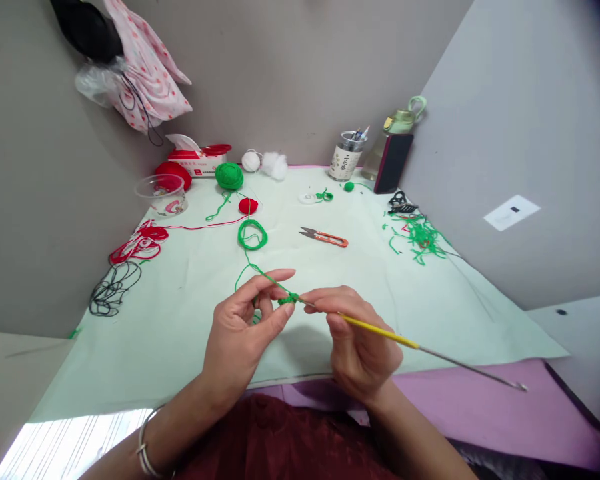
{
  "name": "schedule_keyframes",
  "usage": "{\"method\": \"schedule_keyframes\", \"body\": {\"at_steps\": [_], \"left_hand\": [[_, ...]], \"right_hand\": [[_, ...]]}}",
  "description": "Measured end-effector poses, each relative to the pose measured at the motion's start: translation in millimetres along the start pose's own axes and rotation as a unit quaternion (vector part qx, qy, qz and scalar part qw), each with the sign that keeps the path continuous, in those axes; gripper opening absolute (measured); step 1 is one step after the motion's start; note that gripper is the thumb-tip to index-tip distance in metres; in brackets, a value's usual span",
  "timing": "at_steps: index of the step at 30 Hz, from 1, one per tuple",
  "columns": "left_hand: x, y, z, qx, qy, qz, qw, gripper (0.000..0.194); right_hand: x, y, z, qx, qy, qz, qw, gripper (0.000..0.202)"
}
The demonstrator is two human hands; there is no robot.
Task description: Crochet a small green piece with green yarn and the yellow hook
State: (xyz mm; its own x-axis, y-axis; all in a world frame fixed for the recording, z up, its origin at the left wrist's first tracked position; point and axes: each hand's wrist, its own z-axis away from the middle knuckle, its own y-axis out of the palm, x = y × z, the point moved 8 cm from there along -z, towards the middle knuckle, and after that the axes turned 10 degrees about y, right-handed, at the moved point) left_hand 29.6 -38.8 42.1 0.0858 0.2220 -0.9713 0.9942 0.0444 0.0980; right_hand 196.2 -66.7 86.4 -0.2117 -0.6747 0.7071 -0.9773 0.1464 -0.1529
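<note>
We hold the small green crochet piece (288, 300) pinched between thumb and fingers of our left grip (245, 323), while our right grip (363, 333) is closed around the crochet hook (380, 331), its near tip meeting the piece. The hook's yellow handle crosses the right grip, and its bare metal end sticks out to the right. From the piece, a green strand (271, 277) runs away past the left grip's raised index finger to a loose green coil (266, 237) lying on the table (455, 313). Beyond the coil we have a small red ball (248, 206) and a larger green ball (229, 176). Straight ahead of the right grip lie the snips (330, 239) (orange-handled, blades pointing left), and farther to its right, a heap of green scraps (424, 235). Left of the left grip sits a tangle of black cord (113, 293).
</note>
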Motion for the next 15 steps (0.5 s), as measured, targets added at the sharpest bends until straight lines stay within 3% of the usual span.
{"method": "schedule_keyframes", "body": {"at_steps": [4,7,10,12,15], "left_hand": [[-4.0,-0.7,0.6,-0.010,0.016,-0.004,1.000,0.029],[-0.5,0.9,1.7,-0.018,0.003,0.014,1.000,0.030],[9.9,10.3,3.5,-0.003,-0.063,0.116,0.991,0.039],[17.3,20.8,5.9,0.025,-0.139,0.206,0.968,0.044],[20.0,28.1,6.9,0.046,-0.214,0.277,0.936,0.040]], "right_hand": [[-3.9,-1.3,0.7,-0.010,0.017,-0.012,1.000,0.025],[-1.8,1.5,2.3,-0.002,-0.010,0.026,1.000,0.026],[4.2,8.9,6.8,0.013,-0.067,0.136,0.988,0.029],[6.4,11.5,8.9,0.013,-0.084,0.182,0.980,0.032],[1.4,2.0,4.4,-0.015,-0.019,0.106,0.994,0.030]]}}
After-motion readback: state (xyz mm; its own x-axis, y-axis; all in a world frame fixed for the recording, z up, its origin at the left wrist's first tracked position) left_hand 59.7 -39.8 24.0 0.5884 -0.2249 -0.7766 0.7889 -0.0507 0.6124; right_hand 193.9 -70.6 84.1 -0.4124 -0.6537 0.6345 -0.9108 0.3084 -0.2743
